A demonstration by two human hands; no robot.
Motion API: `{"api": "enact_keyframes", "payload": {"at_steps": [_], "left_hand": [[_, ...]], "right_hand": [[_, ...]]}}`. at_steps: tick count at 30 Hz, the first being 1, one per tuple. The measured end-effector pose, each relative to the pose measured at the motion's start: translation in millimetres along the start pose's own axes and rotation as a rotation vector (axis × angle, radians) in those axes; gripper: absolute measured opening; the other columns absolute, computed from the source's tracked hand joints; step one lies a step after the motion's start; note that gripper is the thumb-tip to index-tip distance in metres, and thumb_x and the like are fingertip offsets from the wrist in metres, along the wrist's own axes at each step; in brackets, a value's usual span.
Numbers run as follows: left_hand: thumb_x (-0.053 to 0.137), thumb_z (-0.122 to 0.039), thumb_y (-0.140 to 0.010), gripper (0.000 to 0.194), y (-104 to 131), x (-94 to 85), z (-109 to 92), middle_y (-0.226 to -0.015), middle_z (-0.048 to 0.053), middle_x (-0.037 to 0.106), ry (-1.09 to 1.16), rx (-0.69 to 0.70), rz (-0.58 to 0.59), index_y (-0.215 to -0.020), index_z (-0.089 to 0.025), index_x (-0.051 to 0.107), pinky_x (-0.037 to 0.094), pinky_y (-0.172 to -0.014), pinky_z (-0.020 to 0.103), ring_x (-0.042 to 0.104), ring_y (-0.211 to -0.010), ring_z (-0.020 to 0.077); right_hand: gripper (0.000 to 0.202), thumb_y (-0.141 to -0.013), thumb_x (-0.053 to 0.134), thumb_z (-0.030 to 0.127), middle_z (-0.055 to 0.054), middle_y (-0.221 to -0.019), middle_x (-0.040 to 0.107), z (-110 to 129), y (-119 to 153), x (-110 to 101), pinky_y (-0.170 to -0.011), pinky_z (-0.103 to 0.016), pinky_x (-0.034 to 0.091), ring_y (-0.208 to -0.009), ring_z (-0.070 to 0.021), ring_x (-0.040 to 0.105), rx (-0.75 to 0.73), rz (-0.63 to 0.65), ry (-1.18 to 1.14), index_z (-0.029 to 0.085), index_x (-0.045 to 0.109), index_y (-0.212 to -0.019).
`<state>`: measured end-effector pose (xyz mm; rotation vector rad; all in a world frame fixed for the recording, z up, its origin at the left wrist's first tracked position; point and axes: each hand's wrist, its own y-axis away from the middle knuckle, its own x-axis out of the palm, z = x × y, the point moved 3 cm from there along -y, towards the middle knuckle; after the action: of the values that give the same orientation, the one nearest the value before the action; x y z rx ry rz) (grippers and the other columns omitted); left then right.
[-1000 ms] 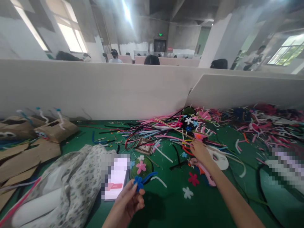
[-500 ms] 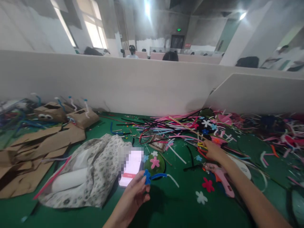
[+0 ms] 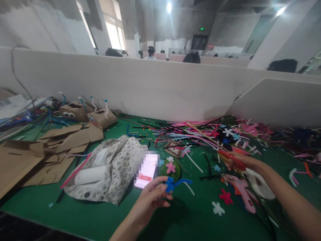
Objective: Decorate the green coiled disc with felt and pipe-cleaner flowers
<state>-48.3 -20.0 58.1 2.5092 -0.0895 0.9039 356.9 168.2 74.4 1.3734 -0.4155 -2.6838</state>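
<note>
Between thumb and fingers, my left hand (image 3: 156, 194) pinches a blue felt flower (image 3: 169, 184) with a blue pipe cleaner stem (image 3: 184, 181) pointing right. Just behind it lies a round green coiled piece (image 3: 175, 172) bearing a pink flower (image 3: 171, 167) and paler ones. My right hand (image 3: 238, 160) is closed around red-handled scissors (image 3: 232, 159), smeared by motion, above the table's right side. Below that hand rest a pink glue gun (image 3: 242, 190), a red flower (image 3: 226, 196) and a white flower (image 3: 218, 208).
A lit phone (image 3: 146, 172) lies beside a patterned cloth bag (image 3: 112, 170). Flattened cardboard (image 3: 62, 140) and two cardboard box figures (image 3: 102, 118) are at left. Piled pipe cleaners (image 3: 185, 130) spread along the back, before a white partition (image 3: 150, 87). A small brown patterned packet (image 3: 173, 149) lies mid-table.
My right hand has picked up the red-handled scissors from among the pipe cleaners. My left hand still holds the blue flower, its stem turned slightly. The view has swung left.
</note>
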Motion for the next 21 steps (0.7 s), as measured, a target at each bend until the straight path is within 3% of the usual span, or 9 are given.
{"api": "enact_keyframes", "payload": {"at_steps": [2,5,9,12,15,18,21], "left_hand": [[0.085,-0.033,-0.065,0.041,-1,1.3,1,-0.075,0.004,0.07,0.002,0.002,-0.006,-0.098,-0.016,0.068,0.054,-0.054,0.023,0.068,-0.067,0.0166],[0.086,-0.031,-0.064,0.034,-3,5.1,5,-0.074,0.002,0.069,0.011,-0.013,0.021,-0.089,-0.017,0.068,0.054,-0.054,0.022,0.069,-0.069,0.0165],[0.085,-0.029,-0.064,0.029,-5,7.9,11,-0.072,0.001,0.066,-0.001,-0.032,0.058,-0.083,-0.017,0.067,0.054,-0.055,0.022,0.067,-0.074,0.0169],[0.084,-0.028,-0.064,0.028,-7,4.0,14,-0.064,-0.003,0.057,-0.006,-0.001,0.023,-0.084,-0.019,0.067,0.053,-0.053,0.021,0.06,-0.071,0.0136],[0.085,-0.029,-0.063,0.029,-8,-0.9,15,-0.056,-0.007,0.045,0.008,0.012,-0.012,-0.085,-0.021,0.067,0.051,-0.05,0.019,0.052,-0.065,0.0117],[0.084,-0.031,-0.064,0.027,-8,-1.1,13,-0.059,-0.005,0.05,-0.037,0.032,-0.002,-0.08,-0.021,0.065,0.052,-0.053,0.021,0.054,-0.066,0.0126],[0.084,-0.034,-0.064,0.029,-9,2.8,14,-0.07,-0.001,0.062,-0.124,0.07,0.01,-0.078,-0.019,0.063,0.053,-0.057,0.023,0.059,-0.069,0.0141]], "right_hand": [[0.02,-0.084,0.056,0.029,-0.009,-0.077,0.069,7,14,-4,-0.056,-0.027,0.049,-0.066,-0.0173,0.066,0.001,0.124,-0.18,0.014,0.068,-0.09],[0.033,-0.077,0.055,0.037,-0.013,-0.085,0.071,18,34,-1,-0.054,-0.029,0.046,-0.067,-0.021,0.067,-0.016,0.257,-0.419,0.015,0.068,-0.098],[0.047,-0.074,0.055,0.058,-0.009,-0.065,0.067,25,52,24,-0.043,-0.028,0.039,-0.041,-0.0149,0.053,-0.042,0.336,-0.615,0.015,0.066,-0.087],[0.061,-0.077,0.041,0.075,-0.002,-0.046,0.055,30,61,47,-0.039,-0.026,0.037,-0.031,-0.0104,0.04,-0.068,0.355,-0.708,0.018,0.061,-0.072],[0.076,-0.071,0.03,0.089,-0.007,-0.053,0.06,40,73,55,-0.034,-0.025,0.034,-0.03,-0.0103,0.039,-0.08,0.397,-0.759,0.018,0.057,-0.069],[0.093,-0.063,0.021,0.096,-0.018,-0.09,0.07,55,89,51,-0.05,-0.035,0.051,-0.062,-0.0239,0.066,-0.113,0.51,-0.819,0.016,0.063,-0.088],[0.083,-0.071,0.037,0.088,-0.019,-0.114,0.065,68,109,59,-0.073,-0.037,0.055,-0.098,-0.0281,0.066,-0.158,0.634,-0.808,0.016,0.065,-0.104]]}}
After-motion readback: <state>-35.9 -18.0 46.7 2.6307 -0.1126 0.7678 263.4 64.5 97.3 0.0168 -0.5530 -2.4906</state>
